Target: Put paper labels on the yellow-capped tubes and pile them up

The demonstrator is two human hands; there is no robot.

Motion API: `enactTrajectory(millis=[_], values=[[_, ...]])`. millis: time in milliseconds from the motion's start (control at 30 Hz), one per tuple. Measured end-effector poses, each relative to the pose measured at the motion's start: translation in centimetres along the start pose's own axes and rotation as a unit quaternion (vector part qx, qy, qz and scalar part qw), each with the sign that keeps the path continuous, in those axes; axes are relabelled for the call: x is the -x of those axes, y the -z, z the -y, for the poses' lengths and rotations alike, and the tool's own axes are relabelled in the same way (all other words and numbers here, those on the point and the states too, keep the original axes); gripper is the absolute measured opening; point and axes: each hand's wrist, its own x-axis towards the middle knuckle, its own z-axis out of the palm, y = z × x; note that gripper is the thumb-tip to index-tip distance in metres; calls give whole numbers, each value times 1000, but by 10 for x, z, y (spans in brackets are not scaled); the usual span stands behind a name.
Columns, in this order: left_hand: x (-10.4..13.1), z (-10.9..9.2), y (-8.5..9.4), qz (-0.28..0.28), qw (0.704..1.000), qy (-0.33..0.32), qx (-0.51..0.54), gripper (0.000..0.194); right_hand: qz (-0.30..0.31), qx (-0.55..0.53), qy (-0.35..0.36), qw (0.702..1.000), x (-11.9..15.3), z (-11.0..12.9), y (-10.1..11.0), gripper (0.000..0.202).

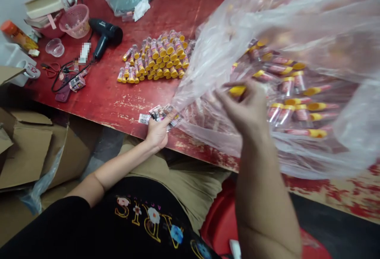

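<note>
My left hand (158,132) is closed on several small printed plastic sleeves (163,113) at the table's front edge. Over the big clear plastic bag (219,53), my right hand (247,106) is raised with its fingers pinched on a yellow-capped tube (237,90); most of that tube is hidden and the hand is slightly blurred. Inside the bag lie several loose pink tubes (287,86) with yellow caps, pointing various ways. Left of the bag, a stacked pile of similar yellow-ended tubes (162,55) rests on the red table (97,97).
A black hair dryer (105,35) with its cord lies left of the pile. Beyond it stand a pink basket (75,21), a mug (29,70) and red-handled scissors (51,70). Open cardboard boxes (26,152) are below the table at left. A red stool (221,227) is beneath me.
</note>
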Motion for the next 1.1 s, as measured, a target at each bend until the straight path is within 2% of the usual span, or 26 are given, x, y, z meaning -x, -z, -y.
enactTrajectory(millis=[67, 100, 200, 300, 400, 500, 633, 700, 800, 967, 1033, 1100], values=[[5, 1, -1, 11, 1000, -27, -11, 45, 76, -101, -16, 992, 53, 15, -13, 49], [7, 1, -1, 19, 999, -36, -12, 46, 81, -149, -29, 985, 74, 21, -20, 48], [14, 0, -1, 39, 998, -46, 6, 49, 26, -232, -62, 970, 108, 35, -36, 41], [19, -2, -1, 33, 998, -59, 13, 51, -33, -237, -64, 969, 112, 37, -47, 40], [22, -4, -3, 10, 998, -56, -1, 42, -33, -273, -66, 959, 112, 37, -50, 43], [23, -10, -6, -18, 1000, -24, -3, 36, -31, -345, -57, 936, 118, 41, -38, 44], [24, -18, -6, -22, 1000, 17, 7, 36, -77, -354, -21, 932, 131, 53, -11, 36], [26, -19, -6, -19, 999, 36, 4, 35, -90, -374, -11, 923, 136, 58, -5, 38], [32, -19, -5, -6, 997, 70, -17, 37, -119, -402, -6, 908, 140, 60, -9, 38], [40, -19, -3, 10, 992, 113, -47, 34, -173, -353, -24, 919, 146, 54, -16, 39], [41, -17, -1, 18, 993, 102, -54, 39, -155, -377, -43, 912, 147, 52, -13, 36], [41, -13, 0, 27, 995, 74, -56, 44, -96, -394, -77, 911, 148, 50, -10, 32]])
